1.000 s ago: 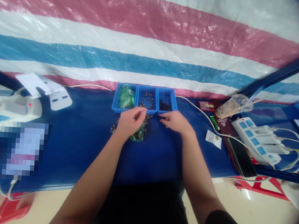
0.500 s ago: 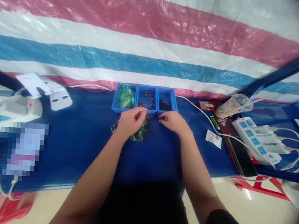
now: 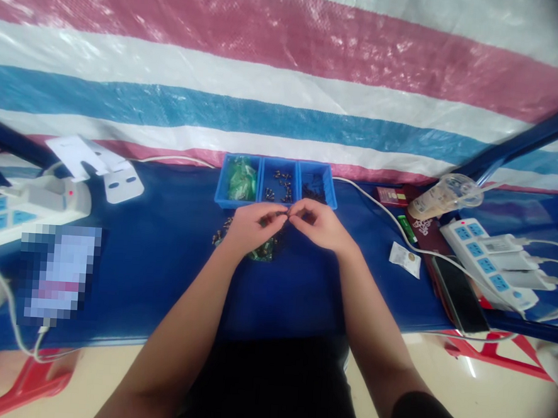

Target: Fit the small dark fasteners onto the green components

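Note:
My left hand (image 3: 252,225) and my right hand (image 3: 320,223) meet fingertip to fingertip over the blue table (image 3: 162,271), pinching a small dark part (image 3: 287,216) between them. Under the left hand lies a pile of small dark parts and green pieces (image 3: 263,251). Just beyond the hands stands a blue three-compartment tray (image 3: 277,182): green pieces on the left, dark metal parts in the middle, black bits on the right.
White power strips sit at the left (image 3: 28,203) and right (image 3: 488,263), with cables. A phone (image 3: 460,294), a small white packet (image 3: 404,259) and a tipped plastic cup (image 3: 443,195) lie at the right. A white stand (image 3: 97,166) is at the back left. A striped tarp hangs behind.
My right hand has moved left from beside the tray to meet my left hand, and both now pinch a small part together. The view shifted slightly.

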Demonstrator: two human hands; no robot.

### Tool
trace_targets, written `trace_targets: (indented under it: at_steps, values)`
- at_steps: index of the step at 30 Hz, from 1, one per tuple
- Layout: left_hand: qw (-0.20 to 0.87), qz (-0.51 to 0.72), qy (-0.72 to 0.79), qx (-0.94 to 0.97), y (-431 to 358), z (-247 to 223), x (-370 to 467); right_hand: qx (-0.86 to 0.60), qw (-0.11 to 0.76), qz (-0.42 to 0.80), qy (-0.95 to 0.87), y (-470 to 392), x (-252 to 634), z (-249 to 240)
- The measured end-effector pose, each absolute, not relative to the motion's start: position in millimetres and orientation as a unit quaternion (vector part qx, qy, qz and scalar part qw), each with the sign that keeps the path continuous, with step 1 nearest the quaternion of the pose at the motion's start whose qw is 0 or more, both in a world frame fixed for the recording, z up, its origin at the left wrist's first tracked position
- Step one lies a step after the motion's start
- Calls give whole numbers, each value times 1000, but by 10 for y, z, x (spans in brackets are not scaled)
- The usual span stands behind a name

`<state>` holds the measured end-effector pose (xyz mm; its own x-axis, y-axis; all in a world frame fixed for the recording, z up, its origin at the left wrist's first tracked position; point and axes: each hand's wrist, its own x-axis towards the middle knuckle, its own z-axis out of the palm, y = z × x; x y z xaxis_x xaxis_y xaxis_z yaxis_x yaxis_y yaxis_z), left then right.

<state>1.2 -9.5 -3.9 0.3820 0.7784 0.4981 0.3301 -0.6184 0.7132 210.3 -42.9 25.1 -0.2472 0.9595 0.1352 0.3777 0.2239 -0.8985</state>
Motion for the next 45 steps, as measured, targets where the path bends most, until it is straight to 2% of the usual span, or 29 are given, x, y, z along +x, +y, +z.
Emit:
trace_targets:
  at_steps: [13,30,45]
  values:
    - [251,426,398,773,-87,-90,-7,-480,485,397,-614,-367,2061,129]
    - [225,453,395,767,-91,-68,11,-471,533,442,-547,-352,1968,92]
    - [228,451,387,771,-99,-49,-7,-456,526,449,-560,-361,1937,29]
